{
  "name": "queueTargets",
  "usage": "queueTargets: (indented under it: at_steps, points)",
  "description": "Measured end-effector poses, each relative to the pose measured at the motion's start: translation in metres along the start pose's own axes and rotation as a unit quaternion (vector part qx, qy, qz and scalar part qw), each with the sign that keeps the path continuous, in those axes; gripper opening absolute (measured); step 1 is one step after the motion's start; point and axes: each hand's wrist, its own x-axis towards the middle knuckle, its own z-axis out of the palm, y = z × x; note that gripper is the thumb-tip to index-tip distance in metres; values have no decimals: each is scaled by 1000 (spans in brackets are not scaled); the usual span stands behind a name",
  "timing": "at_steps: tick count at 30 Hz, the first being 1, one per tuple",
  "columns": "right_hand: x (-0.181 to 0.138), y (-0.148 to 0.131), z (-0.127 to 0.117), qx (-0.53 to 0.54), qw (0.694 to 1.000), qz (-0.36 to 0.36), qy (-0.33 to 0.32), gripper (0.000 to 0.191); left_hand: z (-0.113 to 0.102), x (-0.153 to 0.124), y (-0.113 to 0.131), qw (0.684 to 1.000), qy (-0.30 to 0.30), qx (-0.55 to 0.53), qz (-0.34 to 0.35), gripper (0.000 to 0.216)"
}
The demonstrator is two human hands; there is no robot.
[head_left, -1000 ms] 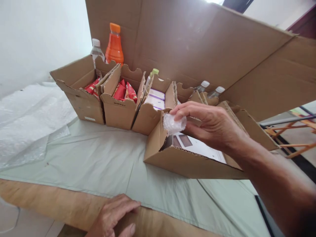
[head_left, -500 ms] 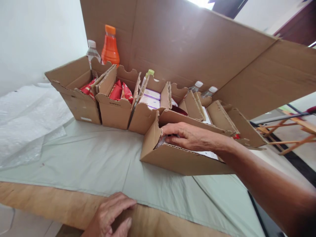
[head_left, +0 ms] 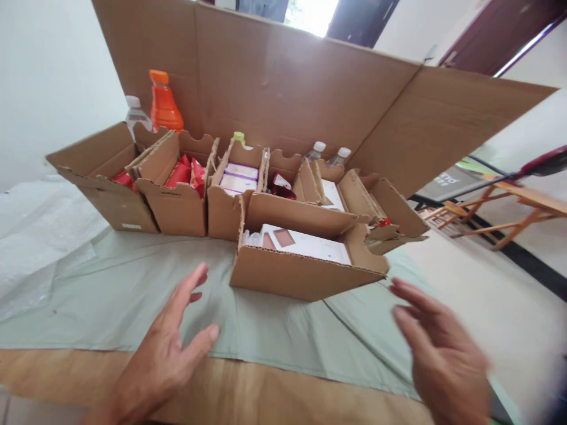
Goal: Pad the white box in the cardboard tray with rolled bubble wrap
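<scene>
**Hovering both empty hands before the front carton**

Starting at the far left, a crumpled plastic sheet (head_left: 39,236) lies on the pale green cloth (head_left: 133,283) that covers the table. Behind it runs a row of open cardboard trays (head_left: 177,206), red packets (head_left: 179,174) showing in two of them, with an orange bottle (head_left: 163,106) standing at the back against the tall cardboard wall (head_left: 266,88). Your left hand (head_left: 166,348) floats above the cloth, fingers spread wide, palm turned inward, holding nothing. Ahead of it and between your hands sits the front carton (head_left: 305,274), out in front of the row, with a white card (head_left: 305,245) and a bit of clear wrap (head_left: 253,239) lying inside. Your right hand (head_left: 438,354) is blurred, fingers open and loosely spread, empty, near the carton's right corner but not touching it.
</scene>
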Motion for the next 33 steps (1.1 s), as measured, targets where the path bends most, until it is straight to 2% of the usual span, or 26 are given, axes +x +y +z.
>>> queueTargets:
  at_steps: [3,6,8,10,14,17,20,23,26,30,33]
  points:
    - [-14,16,37,73,992,57,-87,61,23,38,10,998,-38,-48,20,90]
    - [-12,6,70,148,978,50,-138,62,49,66,20,990,-82,-102,50,93]
    - [-18,-3,78,171,973,54,-142,58,59,68,23,987,-75,-124,66,88]
    - [-38,-9,73,159,976,69,-133,51,63,49,18,989,-53,-121,63,82]
    - [-105,-12,50,90,983,75,-138,41,48,-29,-8,998,-24,-65,1,65]
    - [-130,-34,49,89,982,53,-158,42,19,-72,-21,998,13,-22,-65,66]
    - [-112,-71,65,141,970,31,-196,46,-14,-67,-16,996,54,-23,-68,69]
    - [-80,-93,75,190,963,25,-192,49,-26,-41,-1,995,83,-41,-33,73]
    - [-73,-81,67,186,973,19,-138,53,-7,-37,9,997,58,-42,-18,73]
    - [-97,-32,43,172,979,49,-100,55,38,-65,12,999,0,-43,-16,76]
    - [-114,-1,32,156,982,81,-71,55,62,-82,16,999,-34,-34,12,83]
